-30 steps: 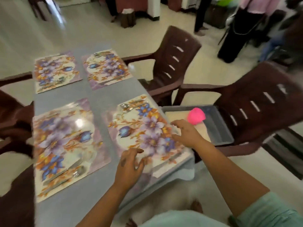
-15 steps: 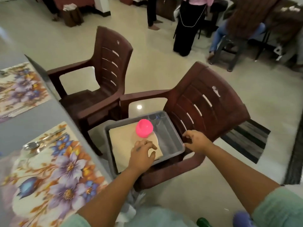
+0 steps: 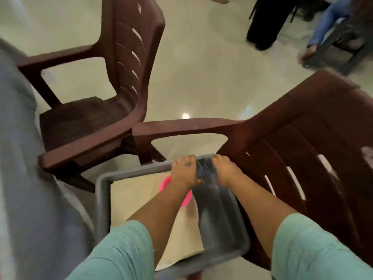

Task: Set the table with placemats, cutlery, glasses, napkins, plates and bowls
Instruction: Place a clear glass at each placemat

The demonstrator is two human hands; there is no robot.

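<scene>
Reaching into the grey bin [image 3: 105,199] on the near brown chair [image 3: 302,158], we log both hands at its far end. Left hand [image 3: 184,172]: fingers curled down over clear glasses [image 3: 202,168], thumb alongside; actual grip we cannot tell. Right hand [image 3: 224,168]: likewise curled on the glasses' other side; grip unclear. Under the left wrist: pink bowl [image 3: 186,200] on a beige board [image 3: 131,199]. Left of the left arm: grey worktop [image 3: 20,178] edge, blurred. Beyond the hands: second chair [image 3: 121,77], then open floor [image 3: 201,67]. No legible writing.
</scene>
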